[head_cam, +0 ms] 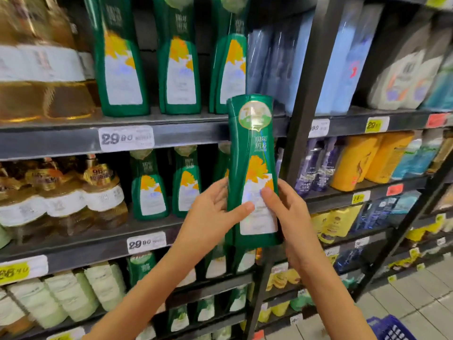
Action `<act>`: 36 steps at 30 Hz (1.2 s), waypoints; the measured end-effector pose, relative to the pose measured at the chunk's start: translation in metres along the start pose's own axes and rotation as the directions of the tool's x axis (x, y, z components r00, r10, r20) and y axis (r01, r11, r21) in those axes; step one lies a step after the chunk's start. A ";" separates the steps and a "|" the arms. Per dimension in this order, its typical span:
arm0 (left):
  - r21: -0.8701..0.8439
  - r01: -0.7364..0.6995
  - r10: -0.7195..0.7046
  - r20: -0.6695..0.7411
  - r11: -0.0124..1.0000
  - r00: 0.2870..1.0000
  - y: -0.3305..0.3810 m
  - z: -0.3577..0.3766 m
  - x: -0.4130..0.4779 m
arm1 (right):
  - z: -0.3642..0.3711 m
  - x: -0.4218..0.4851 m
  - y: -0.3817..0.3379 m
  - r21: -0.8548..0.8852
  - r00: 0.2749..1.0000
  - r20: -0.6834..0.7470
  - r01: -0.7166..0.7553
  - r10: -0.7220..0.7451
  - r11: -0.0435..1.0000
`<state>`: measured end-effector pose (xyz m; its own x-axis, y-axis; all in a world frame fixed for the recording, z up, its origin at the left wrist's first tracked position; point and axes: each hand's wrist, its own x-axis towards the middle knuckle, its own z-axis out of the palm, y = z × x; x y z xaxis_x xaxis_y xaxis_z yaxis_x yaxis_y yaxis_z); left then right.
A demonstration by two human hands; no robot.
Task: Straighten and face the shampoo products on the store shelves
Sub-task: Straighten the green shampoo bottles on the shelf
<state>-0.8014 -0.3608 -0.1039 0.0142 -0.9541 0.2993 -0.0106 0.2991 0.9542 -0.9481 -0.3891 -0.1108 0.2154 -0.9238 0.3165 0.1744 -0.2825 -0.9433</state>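
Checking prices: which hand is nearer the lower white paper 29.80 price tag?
Left. The left hand sits just up-right of the price tag; the right hand is farther right, across the tall green plastic bottle both hold.

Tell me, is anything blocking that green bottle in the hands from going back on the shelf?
Nothing visible does. The left hand and right hand hold the green bottle in open air before the shelves; the spot directly behind it is hidden.
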 end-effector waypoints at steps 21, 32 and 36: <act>0.193 -0.428 0.444 -0.046 0.883 0.895 0.075 0.018 0.140 | 0.011 0.126 -0.087 -0.595 0.889 -0.253 0.167 -0.381 0.786; 0.227 -0.431 0.470 -0.159 0.873 0.868 0.065 0.037 0.171 | -0.007 0.151 -0.075 -0.538 0.897 -0.160 0.272 -0.413 0.798; 0.274 -0.442 0.496 -0.170 0.854 0.852 0.068 0.044 0.180 | -0.006 0.162 -0.073 -0.494 0.915 -0.122 0.279 -0.383 0.824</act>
<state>-0.8434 -0.5131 0.0144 0.1765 -0.6617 0.7287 -0.2888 0.6729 0.6810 -0.9320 -0.5196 0.0083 0.0127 -0.7689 0.6392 -0.2704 -0.6181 -0.7381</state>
